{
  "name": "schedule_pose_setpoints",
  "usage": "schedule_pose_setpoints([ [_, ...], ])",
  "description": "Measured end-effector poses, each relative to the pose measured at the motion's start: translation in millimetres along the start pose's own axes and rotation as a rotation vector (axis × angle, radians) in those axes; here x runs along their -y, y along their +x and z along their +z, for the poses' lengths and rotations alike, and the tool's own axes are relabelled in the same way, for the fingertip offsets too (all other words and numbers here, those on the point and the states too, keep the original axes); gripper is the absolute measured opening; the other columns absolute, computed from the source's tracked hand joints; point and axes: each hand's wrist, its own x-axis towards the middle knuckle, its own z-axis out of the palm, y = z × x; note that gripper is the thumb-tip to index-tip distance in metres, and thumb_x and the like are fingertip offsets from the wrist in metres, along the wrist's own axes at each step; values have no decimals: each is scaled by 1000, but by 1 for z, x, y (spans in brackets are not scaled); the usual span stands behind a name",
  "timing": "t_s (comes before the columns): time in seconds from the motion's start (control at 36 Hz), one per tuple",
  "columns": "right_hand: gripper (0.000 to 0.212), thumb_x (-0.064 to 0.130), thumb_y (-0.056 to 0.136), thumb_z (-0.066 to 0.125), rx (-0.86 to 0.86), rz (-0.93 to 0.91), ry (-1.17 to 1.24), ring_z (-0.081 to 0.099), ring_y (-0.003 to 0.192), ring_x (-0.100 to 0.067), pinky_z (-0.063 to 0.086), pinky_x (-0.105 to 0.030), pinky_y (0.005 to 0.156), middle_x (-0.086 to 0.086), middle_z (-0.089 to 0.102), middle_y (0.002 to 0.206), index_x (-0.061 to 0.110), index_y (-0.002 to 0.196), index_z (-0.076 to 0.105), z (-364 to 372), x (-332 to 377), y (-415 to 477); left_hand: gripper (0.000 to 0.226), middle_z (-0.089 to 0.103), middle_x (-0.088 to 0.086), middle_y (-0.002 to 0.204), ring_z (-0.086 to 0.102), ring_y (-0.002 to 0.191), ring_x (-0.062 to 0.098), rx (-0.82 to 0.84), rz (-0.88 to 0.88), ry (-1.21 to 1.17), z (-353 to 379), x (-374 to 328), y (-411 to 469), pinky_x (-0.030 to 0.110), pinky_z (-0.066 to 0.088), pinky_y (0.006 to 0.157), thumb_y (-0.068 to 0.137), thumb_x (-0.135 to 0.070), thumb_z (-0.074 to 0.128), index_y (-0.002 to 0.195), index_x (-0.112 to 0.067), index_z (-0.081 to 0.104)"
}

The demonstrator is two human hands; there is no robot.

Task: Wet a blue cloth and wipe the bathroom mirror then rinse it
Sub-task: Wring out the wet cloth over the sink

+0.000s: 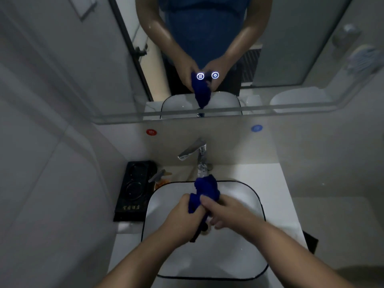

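Note:
A bunched blue cloth point(206, 189) is held over the white sink basin point(245, 206), just below the chrome tap point(194, 151). My left hand point(184, 218) grips its lower left part and my right hand point(224, 213) closes around it from the right, the two hands touching. A twisted dark end of the cloth hangs down between them. The bathroom mirror point(291, 48) fills the wall above and reflects both hands with the cloth. I cannot tell whether water runs from the tap.
A black tray point(133, 190) lies left of the basin, with a soap pump bottle point(159, 178) beside it. Red point(151, 132) and blue point(256, 128) round stickers mark the wall above the tap. Two lit touch icons point(207, 75) glow on the mirror. A dark object point(310, 241) sits at the counter's right edge.

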Motion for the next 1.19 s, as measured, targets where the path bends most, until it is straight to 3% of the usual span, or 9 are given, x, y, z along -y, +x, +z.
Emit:
schedule_pose_setpoints([
  [0.06,61,72,76,73,-92,-134,56,74,82,-12,63,-42,87,-3,79,108,28,119,73,4,-4,-3,25,77,-17,91,74,74,1,-8,61,-35,-4,-8,-8,20,59,61,100,-63,61,115,-44,58],
  [0.17,37,52,94,73,103,-215,381,72,119,-34,56,-53,106,-13,74,132,38,129,72,-2,-7,-6,18,78,-16,104,75,92,5,-23,140,-110,-17,-24,-23,31,61,87,109,-48,55,123,-41,64],
  [0.33,56,53,94,71,35,-206,508,73,118,-40,55,-61,107,-16,77,127,15,134,68,-14,-7,-7,30,81,12,115,77,111,33,-5,-29,-499,-30,-46,-42,52,59,104,113,-30,52,126,-12,72],
  [0.44,38,30,99,64,54,-100,504,73,94,-33,57,-45,85,-18,77,108,5,127,69,-24,-15,-7,23,82,6,106,77,106,28,-241,101,-428,-23,-54,-50,38,64,88,111,-26,56,116,-18,76],
  [0.56,18,17,105,62,-168,150,287,72,74,-28,58,-38,70,-16,78,95,4,111,72,-31,-24,-3,26,79,-7,92,74,84,7,-375,453,-129,-20,-72,-63,14,54,68,112,-29,55,99,-38,75],
  [0.67,16,23,105,57,-354,-23,-38,69,76,-21,58,-39,73,-8,75,93,17,99,70,-45,-22,-12,34,66,-9,87,63,85,5,-389,444,348,-20,-94,-68,12,42,67,108,-33,56,86,-59,62],
  [0.81,17,34,97,58,-318,-252,-314,68,66,-2,55,-22,58,9,73,78,37,85,69,-43,8,-52,25,67,-10,77,63,66,8,-670,630,186,-15,-109,-84,14,45,53,104,-49,48,87,-37,61],
  [1.03,20,35,89,60,129,-270,-128,72,72,-15,60,-27,72,-2,78,82,34,87,79,-4,74,-113,25,73,-8,75,69,60,12,-402,591,246,-47,-120,-97,24,53,51,106,-55,50,92,-40,64],
  [1.19,20,39,88,57,-43,-396,-38,78,79,-19,64,-31,75,-1,80,94,48,100,70,43,74,-118,22,76,-9,84,74,78,8,-371,681,3,-78,-142,-116,22,61,63,107,-43,58,91,-34,70],
])
